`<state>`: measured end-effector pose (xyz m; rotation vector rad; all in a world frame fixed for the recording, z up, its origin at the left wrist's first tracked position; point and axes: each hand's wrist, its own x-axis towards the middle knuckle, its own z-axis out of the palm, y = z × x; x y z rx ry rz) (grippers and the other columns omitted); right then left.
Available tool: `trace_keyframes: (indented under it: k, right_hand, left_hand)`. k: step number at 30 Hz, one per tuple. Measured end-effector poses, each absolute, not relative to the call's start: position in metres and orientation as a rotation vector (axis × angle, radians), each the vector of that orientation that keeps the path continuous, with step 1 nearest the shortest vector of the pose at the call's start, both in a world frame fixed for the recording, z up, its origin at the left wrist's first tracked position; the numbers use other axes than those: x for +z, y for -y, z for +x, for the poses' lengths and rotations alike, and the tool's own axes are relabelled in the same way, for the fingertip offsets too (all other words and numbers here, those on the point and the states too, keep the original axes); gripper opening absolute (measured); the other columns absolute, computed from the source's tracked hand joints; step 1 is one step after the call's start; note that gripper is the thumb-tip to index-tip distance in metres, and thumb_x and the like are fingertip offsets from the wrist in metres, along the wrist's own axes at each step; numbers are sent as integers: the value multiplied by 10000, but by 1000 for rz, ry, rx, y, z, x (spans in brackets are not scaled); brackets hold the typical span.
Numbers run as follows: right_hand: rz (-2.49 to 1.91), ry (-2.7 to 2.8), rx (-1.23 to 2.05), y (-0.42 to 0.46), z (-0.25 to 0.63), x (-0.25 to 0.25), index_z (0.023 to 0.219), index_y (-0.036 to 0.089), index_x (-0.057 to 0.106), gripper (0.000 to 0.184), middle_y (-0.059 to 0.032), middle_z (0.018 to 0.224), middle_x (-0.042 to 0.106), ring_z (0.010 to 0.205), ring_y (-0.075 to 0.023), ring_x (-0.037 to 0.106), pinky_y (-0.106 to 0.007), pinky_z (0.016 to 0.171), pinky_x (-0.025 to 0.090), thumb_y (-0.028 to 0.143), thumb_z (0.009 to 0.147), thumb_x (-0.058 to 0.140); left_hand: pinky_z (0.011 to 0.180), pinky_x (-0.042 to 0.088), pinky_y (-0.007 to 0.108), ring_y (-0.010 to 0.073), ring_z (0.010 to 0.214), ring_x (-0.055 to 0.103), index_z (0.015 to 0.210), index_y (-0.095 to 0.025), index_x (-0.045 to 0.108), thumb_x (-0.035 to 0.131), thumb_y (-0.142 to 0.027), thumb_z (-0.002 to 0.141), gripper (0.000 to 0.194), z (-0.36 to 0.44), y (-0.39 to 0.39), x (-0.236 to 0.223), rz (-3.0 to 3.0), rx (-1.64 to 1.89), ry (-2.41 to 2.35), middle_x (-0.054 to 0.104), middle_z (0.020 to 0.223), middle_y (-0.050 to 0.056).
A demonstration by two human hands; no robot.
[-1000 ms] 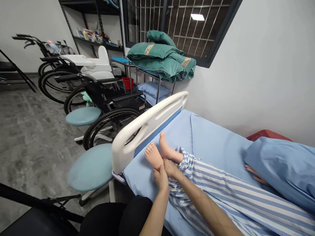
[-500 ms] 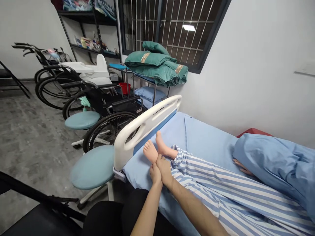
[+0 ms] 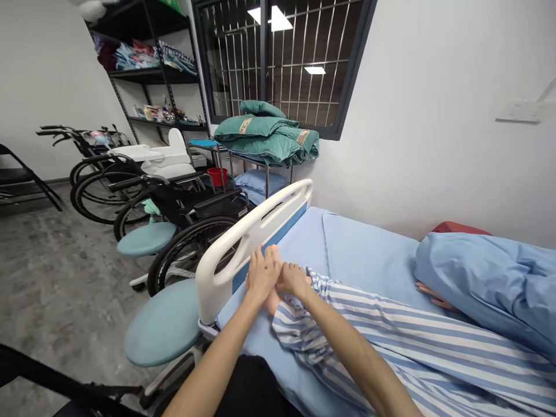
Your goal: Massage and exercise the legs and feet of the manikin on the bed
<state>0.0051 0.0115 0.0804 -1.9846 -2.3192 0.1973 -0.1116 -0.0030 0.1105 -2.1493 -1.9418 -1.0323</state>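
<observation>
Two feet of a figure in blue-and-white striped trousers lie together at the bed's foot end. My left hand is wrapped over the front of the near foot, hiding its toes. Close beside it, my right hand has its fingers curled at the ankles; which ankle it grips is hard to see. Part of the far foot shows between my hands. Underneath is a light-blue sheet. A hand of the figure peeks out from a blue garment or cover.
A white footboard stands just beyond the feet. To the left are a round teal stool, another stool and wheelchairs. Green folded quilts lie on a rack under the barred window. The wall borders the bed's far side.
My left hand has moved from the near ankle up over the front of the foot. My right hand stays around the ankles. The near trouser leg has shifted, and the view has tilted up.
</observation>
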Motion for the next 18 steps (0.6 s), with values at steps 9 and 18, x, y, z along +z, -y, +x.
trace_keyframes:
  k: [9, 18]
  right_hand:
    - [-1916, 2355, 452, -50, 30, 30, 1205, 173, 479, 617, -133, 1024, 710, 930, -291, 682, -311, 711, 438, 477, 715, 701]
    - [-1932, 2299, 493, -53, 29, 18, 1159, 199, 460, 614, -121, 1019, 713, 922, -307, 687, -337, 728, 465, 504, 677, 687]
  left_hand:
    - [836, 494, 362, 261, 964, 671, 1023, -60, 704, 387, -53, 888, 345, -84, -98, 120, -2502, 53, 1951, 692, 947, 199]
    - [699, 518, 400, 274, 722, 685, 823, 40, 707, 502, -74, 825, 234, -53, -134, 91, -2428, 538, 1952, 644, 610, 161]
